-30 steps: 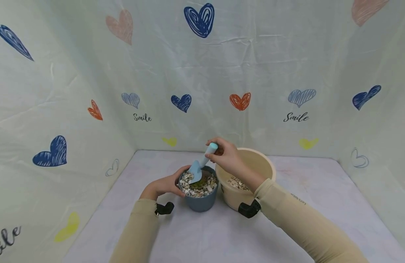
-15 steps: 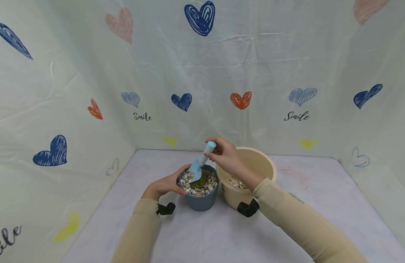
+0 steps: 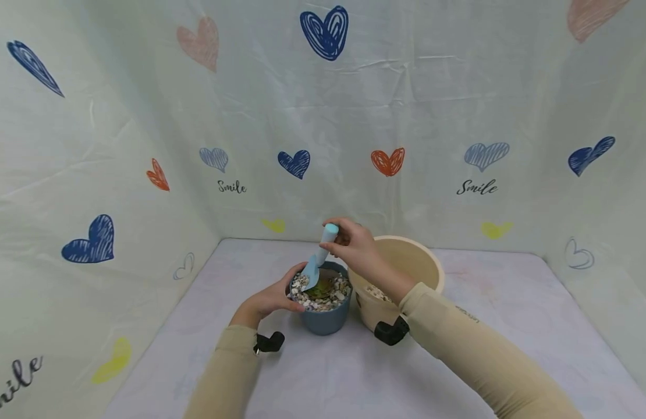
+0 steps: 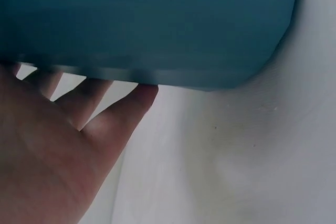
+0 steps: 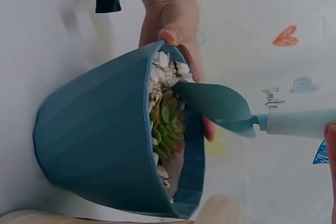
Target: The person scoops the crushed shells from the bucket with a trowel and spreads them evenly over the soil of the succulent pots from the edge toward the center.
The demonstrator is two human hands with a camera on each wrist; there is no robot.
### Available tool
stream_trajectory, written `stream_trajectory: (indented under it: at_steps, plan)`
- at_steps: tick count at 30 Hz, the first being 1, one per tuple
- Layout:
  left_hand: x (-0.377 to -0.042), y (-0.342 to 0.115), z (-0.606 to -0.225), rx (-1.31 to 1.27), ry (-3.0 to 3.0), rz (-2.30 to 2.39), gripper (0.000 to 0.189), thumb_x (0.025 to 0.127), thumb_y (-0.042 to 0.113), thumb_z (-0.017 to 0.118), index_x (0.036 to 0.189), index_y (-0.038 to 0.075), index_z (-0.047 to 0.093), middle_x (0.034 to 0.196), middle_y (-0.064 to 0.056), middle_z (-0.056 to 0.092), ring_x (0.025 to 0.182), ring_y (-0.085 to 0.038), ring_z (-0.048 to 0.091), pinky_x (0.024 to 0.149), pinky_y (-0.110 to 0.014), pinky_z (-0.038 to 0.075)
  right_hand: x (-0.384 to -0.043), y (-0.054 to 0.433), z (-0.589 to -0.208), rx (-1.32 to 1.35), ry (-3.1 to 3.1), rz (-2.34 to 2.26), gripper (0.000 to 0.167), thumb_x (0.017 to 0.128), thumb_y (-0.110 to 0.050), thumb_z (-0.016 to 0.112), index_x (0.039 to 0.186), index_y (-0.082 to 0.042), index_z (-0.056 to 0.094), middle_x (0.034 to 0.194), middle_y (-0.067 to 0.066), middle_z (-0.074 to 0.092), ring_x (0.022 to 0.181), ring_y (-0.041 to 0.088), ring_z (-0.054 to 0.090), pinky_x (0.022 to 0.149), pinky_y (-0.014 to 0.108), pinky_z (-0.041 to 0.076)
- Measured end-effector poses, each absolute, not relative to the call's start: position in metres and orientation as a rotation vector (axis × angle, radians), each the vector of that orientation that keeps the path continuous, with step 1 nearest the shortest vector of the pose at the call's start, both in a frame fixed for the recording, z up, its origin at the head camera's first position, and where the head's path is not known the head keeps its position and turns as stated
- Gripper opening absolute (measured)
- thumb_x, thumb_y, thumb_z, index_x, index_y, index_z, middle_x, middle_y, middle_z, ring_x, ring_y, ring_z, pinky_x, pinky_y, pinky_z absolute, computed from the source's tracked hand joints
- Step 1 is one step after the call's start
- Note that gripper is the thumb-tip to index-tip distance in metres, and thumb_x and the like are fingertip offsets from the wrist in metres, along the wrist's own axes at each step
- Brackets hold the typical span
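My left hand (image 3: 270, 299) grips the side of a blue-grey plant pot (image 3: 325, 322), the thumb near its front rim and the fingers around the far side. In the left wrist view, fingertips touch the pot wall (image 4: 157, 30). Pale stones (image 5: 161, 72) and a green succulent (image 5: 168, 121) fill the pot, with a patch of brownish surface beside the plant. Between thumb and fingers my right hand (image 3: 358, 249) pinches the handle of a light blue trowel (image 3: 311, 273). Its blade points down into the stones at the pot's left side, next to the succulent.
A cream bucket (image 3: 414, 262) with stones (image 3: 377, 293) in it stands right beside the pot, partly under my right forearm. Both containers sit on a pale tabletop (image 3: 490, 349). A heart-printed curtain (image 3: 433, 116) hangs close behind and at the sides.
The trowel handle has swung a little to the left and stands more upright, its blade staying in the stones. My left hand keeps its hold on the pot. The head view shifted slightly.
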State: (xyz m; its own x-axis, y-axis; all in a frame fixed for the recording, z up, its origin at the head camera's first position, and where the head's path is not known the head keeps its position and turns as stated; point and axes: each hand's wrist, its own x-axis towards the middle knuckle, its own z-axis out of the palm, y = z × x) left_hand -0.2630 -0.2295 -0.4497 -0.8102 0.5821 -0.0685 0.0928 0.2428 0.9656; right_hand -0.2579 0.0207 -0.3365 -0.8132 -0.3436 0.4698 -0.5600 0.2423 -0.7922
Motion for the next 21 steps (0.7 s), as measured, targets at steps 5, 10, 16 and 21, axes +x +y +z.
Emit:
stream_trajectory:
  at_steps: [5,10,16,21]
  plan:
    - [-0.256,-0.225,-0.448,0.544,2.138,1.626,0.111,0.075,0.029,0.086,0.157,0.025,0.012,0.159,-0.014,0.012,0.144,-0.037,0.01,0.11,-0.062,0.013,-0.257,0.018,-0.334,0.869,-2.319,1.571,0.039,0.088,-0.01,0.073,0.125,-0.006,0.061,0.089,0.004,0.067,0.073,0.016,0.063,0.065,0.03,0.054]
    - [-0.248,-0.219,-0.449,0.442,2.172,1.658,0.111,0.074,0.028,0.086,0.157,0.025,0.013,0.159,-0.014,0.013,0.143,-0.036,0.012,0.11,-0.061,0.014,-0.258,0.017,-0.333,0.884,-2.319,1.555,0.042,0.087,-0.009,0.074,0.127,-0.005,0.061,0.091,0.006,0.067,0.075,0.016,0.065,0.066,0.03,0.055]
    - [-0.243,-0.214,-0.451,0.365,2.209,1.686,0.109,0.075,0.028,0.085,0.157,0.028,0.013,0.16,-0.016,0.011,0.144,-0.039,0.011,0.108,-0.065,0.014,-0.259,0.016,-0.329,0.899,-2.331,1.525,0.043,0.087,-0.01,0.075,0.127,-0.005,0.062,0.095,0.007,0.068,0.078,0.016,0.066,0.068,0.029,0.055]
    - [-0.239,-0.21,-0.451,0.354,2.222,1.713,0.11,0.074,0.026,0.086,0.157,0.027,0.014,0.16,-0.014,0.009,0.145,-0.038,0.006,0.109,-0.065,0.01,-0.258,0.015,-0.325,0.907,-2.353,1.482,0.041,0.088,-0.012,0.074,0.127,-0.008,0.063,0.096,0.005,0.067,0.077,0.015,0.065,0.068,0.029,0.055]
